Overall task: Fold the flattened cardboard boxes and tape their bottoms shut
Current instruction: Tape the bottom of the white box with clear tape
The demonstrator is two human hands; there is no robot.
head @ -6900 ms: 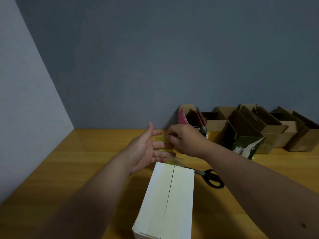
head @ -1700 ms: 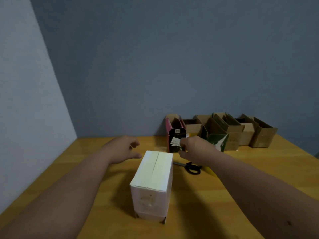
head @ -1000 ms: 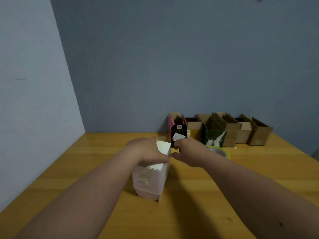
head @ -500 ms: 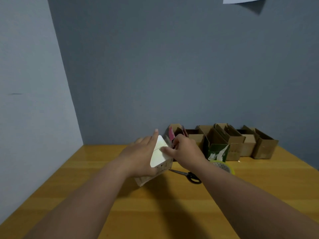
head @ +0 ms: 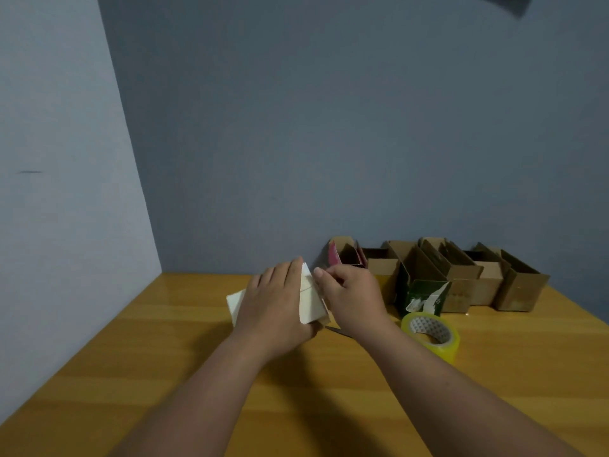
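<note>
Both hands hold a small white cardboard box (head: 309,300) tilted above the wooden table (head: 164,357). My left hand (head: 275,306) lies over the box's near side with fingers wrapped round it, hiding most of it. My right hand (head: 349,296) grips the box's right edge, thumb and forefinger pinching near its top corner. A roll of yellowish clear tape (head: 430,334) lies on the table just right of my right wrist.
A row of several folded boxes stands against the back wall: a pink-sided one (head: 342,255), a green printed one (head: 423,291) and brown ones (head: 514,282). A scissor blade tip (head: 336,330) shows under my right hand. Grey walls close the left and back.
The white box has been lifted off the table and turned in both hands. The camera tilted, so the tape roll is now in plain view and the scissors are mostly covered.
</note>
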